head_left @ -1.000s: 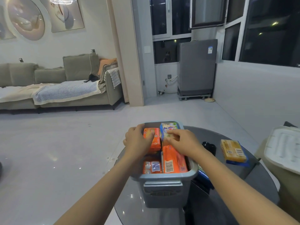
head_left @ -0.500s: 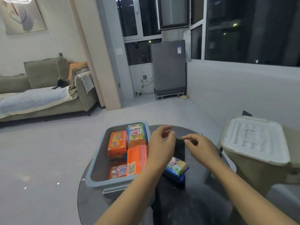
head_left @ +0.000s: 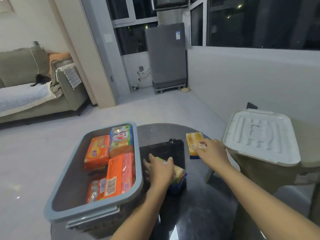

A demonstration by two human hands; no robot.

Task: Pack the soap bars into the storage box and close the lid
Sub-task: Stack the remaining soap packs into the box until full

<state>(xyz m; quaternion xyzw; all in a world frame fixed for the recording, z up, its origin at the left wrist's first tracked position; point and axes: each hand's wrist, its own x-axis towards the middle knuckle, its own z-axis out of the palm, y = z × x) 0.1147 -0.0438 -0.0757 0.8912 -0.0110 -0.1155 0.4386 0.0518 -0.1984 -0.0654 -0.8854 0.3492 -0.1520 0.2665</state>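
A grey-blue storage box (head_left: 57, 200) stands open on the left of a round dark glass table (head_left: 199, 213). Inside lie several orange soap packs (head_left: 97, 152) and one blue-and-white pack (head_left: 121, 135). My left hand (head_left: 160, 168) lies over a yellow soap bar in blue wrapping (head_left: 179, 174) just right of the box, fingers around it. My right hand (head_left: 212, 150) touches the near end of another yellow soap bar (head_left: 193, 140) farther right on the table. The white lid (head_left: 259, 135) rests on a beige bin to the right.
A black flat object (head_left: 164, 149) lies on the table between the box and the far soap. The beige bin (head_left: 270, 172) stands close to the table's right edge. A sofa (head_left: 34, 94) and a grey appliance (head_left: 166, 54) stand farther off across the floor.
Both hands have left the box. The left has dropped onto the near yellow soap; the right has reached out to the far yellow soap. The view has swung right.
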